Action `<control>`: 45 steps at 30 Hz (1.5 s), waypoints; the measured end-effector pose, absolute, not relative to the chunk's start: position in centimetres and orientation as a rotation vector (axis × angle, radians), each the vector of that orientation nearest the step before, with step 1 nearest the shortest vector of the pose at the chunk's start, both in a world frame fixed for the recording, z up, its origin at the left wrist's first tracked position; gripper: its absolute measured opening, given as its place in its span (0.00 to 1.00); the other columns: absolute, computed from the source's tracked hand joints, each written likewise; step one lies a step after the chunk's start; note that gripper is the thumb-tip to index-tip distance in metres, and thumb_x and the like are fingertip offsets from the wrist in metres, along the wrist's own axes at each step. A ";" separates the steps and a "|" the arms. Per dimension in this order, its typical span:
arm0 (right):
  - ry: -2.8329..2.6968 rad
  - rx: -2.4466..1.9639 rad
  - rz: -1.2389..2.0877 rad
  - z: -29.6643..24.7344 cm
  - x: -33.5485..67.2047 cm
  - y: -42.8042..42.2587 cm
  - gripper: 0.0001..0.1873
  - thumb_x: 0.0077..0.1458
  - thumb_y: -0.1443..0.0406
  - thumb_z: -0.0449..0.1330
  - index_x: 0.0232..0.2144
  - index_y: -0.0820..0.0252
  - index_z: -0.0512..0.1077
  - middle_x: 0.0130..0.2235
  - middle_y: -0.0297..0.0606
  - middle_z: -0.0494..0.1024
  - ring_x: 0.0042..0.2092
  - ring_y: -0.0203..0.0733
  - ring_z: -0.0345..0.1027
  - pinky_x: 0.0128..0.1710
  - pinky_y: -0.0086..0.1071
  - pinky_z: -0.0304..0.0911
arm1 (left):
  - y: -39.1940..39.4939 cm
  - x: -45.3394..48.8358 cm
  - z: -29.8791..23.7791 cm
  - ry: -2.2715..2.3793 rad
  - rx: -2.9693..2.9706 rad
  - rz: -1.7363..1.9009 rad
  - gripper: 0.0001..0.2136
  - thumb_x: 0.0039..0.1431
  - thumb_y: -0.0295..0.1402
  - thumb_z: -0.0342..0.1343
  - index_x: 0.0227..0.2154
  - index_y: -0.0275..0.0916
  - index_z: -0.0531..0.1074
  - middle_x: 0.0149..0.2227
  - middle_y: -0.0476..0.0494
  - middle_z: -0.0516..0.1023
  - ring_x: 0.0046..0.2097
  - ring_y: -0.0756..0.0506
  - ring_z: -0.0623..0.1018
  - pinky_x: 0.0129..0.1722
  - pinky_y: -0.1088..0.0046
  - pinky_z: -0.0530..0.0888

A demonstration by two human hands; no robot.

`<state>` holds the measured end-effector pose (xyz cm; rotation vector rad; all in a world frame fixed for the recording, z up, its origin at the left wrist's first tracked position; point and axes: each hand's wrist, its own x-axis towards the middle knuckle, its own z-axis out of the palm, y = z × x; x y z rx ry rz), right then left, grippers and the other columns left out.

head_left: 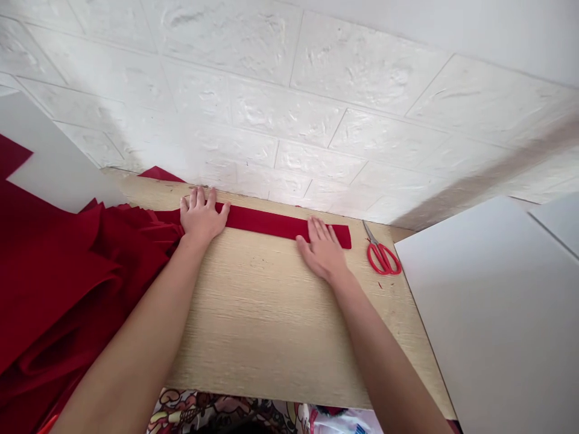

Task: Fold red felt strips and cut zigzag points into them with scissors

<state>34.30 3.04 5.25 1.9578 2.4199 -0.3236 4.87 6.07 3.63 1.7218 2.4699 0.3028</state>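
A long, narrow strip of dark red fabric (pixel 266 222) lies flat along the back of the wooden tabletop (pixel 271 313). My left hand (pixel 202 216) rests palm down with fingers spread at the strip's left part, beside a gathered heap of red fabric (pixel 90 265). Close to the strip's right end, my right hand (pixel 323 250) also lies flat on it, fingers stretched out and thumb apart. Neither hand grasps anything. To the right of the strip's end is a pair of scissors (pixel 383 259) with red handles, its blades pointing toward the wall.
A white textured brick-pattern wall (pixel 253 108) rises along the table's back edge. White panels stand at the left (pixel 58 157) and right (pixel 493 319). A red fabric corner (pixel 160 174) shows against the wall. Patterned cloth (pixel 190 413) appears below the front edge.
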 end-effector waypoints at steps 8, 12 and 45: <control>2.304 2.111 -0.252 4.5 39.8 3.2 0.39 0.70 0.53 0.35 0.72 0.75 0.47 0.75 0.48 0.46 0.75 0.46 0.38 0.74 0.42 0.36 | 5.9 5.0 3.9 2.464 1.715 0.271 0.36 0.68 0.51 0.35 0.72 0.35 0.51 0.74 0.32 0.46 0.75 0.37 0.47 0.73 0.50 0.45; 2.327 2.140 -0.208 4.2 39.7 3.2 0.38 0.70 0.53 0.34 0.72 0.71 0.49 0.74 0.47 0.49 0.75 0.46 0.41 0.74 0.45 0.38 | 6.0 5.0 4.0 2.474 1.712 0.277 0.36 0.68 0.51 0.35 0.72 0.34 0.51 0.74 0.30 0.46 0.75 0.36 0.47 0.73 0.49 0.44; 2.246 2.212 -0.290 5.2 39.3 2.5 0.42 0.69 0.48 0.36 0.73 0.74 0.46 0.75 0.49 0.45 0.75 0.50 0.37 0.74 0.46 0.34 | 4.5 7.7 6.1 2.630 1.750 0.509 0.39 0.68 0.46 0.34 0.70 0.15 0.45 0.73 0.17 0.45 0.75 0.28 0.41 0.72 0.44 0.38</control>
